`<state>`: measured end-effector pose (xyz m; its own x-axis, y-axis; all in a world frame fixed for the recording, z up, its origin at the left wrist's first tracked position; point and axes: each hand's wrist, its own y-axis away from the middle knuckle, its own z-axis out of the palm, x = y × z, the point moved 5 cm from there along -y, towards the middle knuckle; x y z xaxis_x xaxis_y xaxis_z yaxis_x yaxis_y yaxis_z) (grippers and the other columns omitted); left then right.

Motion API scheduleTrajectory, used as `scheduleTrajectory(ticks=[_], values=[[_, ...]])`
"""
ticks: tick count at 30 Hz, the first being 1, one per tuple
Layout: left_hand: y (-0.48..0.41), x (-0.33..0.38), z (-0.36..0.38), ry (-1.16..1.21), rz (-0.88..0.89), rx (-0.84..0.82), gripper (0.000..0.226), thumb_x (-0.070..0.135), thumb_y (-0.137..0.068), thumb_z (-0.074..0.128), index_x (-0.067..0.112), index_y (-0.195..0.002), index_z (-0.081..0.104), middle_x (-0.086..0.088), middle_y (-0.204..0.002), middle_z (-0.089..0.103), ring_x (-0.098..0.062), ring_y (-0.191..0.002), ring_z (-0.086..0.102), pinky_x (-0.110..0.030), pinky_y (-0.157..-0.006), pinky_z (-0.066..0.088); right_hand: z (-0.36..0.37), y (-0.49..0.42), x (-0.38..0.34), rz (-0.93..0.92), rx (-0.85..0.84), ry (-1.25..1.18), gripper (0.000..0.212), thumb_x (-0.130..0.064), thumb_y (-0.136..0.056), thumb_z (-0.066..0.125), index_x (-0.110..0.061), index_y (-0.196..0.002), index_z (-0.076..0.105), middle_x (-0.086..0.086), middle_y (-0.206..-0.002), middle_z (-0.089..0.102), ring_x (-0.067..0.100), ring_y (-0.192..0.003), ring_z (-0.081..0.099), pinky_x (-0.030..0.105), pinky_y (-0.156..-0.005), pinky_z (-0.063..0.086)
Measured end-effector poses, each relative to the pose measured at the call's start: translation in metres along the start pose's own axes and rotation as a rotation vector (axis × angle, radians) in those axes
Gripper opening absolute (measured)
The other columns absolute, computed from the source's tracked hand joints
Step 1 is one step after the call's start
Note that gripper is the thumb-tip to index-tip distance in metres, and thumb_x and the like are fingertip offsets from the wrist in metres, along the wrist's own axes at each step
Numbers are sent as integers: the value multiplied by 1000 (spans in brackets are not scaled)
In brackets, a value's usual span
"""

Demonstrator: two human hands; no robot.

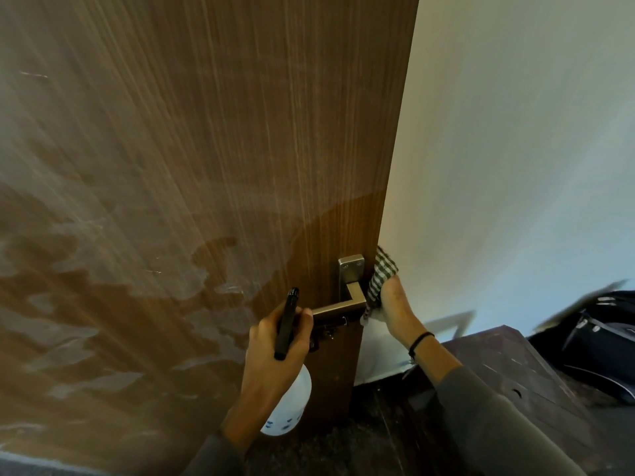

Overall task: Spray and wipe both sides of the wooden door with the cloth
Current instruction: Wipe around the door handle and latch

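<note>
The spray bottle (292, 403) is held in the grip of the left hand (271, 352), fingers curled round its black head and its white body hanging below the wrist, just in front of the lever handle (343, 305) of the wooden door (171, 166). The striped cloth (381, 276) is clutched in the grip of the right hand (395, 310) and pressed to the door's edge, just beside the handle. One bottle, one cloth, one door and one handle are counted. Wet patches (103, 304) are seen across the door's face.
</note>
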<state>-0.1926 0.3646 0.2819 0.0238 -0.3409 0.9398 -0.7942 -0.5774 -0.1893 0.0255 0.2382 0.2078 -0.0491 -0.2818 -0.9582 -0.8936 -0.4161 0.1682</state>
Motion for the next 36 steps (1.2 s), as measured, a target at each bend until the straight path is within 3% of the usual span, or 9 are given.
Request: scheduleTrajectory(ticks=[5,8,10,15,18,22,26,32,36], values=[[-7,7,7,-4,37,1,16,19,-99,64,15,-84,67,4,-55,57,-10,-48,58,-25,-52,47,1,-9,-8,286,-35,-276,35,-46,-108,34,-20,-100,57,11,-104,65,20,-91,60,35,-78,51],[-6,8,13,-26,43,20,14,22,-98,65,18,-85,68,3,-59,61,-14,-52,62,-29,-54,50,-6,-5,-2,255,-27,-249,40,-35,-108,36,-7,-132,54,15,-131,60,14,-99,55,44,-99,46],[-2,9,18,-24,31,31,13,25,-99,65,21,-86,68,-1,-62,63,-18,-55,64,-37,-54,55,-6,-3,-5,239,-42,-247,42,-30,-108,38,-7,-142,48,9,-126,60,18,-104,55,49,-103,46],[21,16,37,-34,25,53,15,23,-100,64,17,-87,68,-4,-61,61,-24,-53,62,-46,-53,55,3,3,-34,88,-133,-307,40,-43,-105,31,-21,-119,62,-8,-92,69,10,-81,64,36,-82,57],[38,23,53,-89,8,84,21,29,-99,64,15,-84,67,-8,-59,60,-28,-53,61,-52,-54,52,-2,6,-37,29,-146,-253,33,-33,-107,30,-33,-86,56,-21,-60,57,-2,-52,51,24,-59,43],[62,43,80,-133,-14,169,24,22,-101,64,13,-79,62,-4,-56,55,-27,-49,56,-46,-51,49,-6,5,-44,-67,-137,-198,30,-27,-102,33,-20,-111,61,-3,-90,65,8,-75,60,26,-75,51],[88,47,110,-122,-119,257,25,24,-101,63,12,-79,60,2,-54,52,-25,-49,55,-34,-50,48,-10,5,-45,-83,-119,-238,20,-13,-102,37,-10,-96,55,3,-74,57,3,-51,53,22,-53,48],[112,50,133,-91,-205,407,27,21,-101,62,5,-80,60,2,-54,51,-17,-48,52,-27,-49,46,-10,-1,-51,-109,-178,-179,24,-13,-103,37,-11,-112,59,8,-95,64,19,-85,61,39,-87,56],[124,63,141,-186,-233,458,27,29,-100,63,13,-79,60,7,-53,50,-18,-49,53,-32,-52,50,-19,-1,-53,-15,-289,-166,23,-13,-104,34,-14,-110,57,0,-93,59,13,-83,55,30,-84,49]])
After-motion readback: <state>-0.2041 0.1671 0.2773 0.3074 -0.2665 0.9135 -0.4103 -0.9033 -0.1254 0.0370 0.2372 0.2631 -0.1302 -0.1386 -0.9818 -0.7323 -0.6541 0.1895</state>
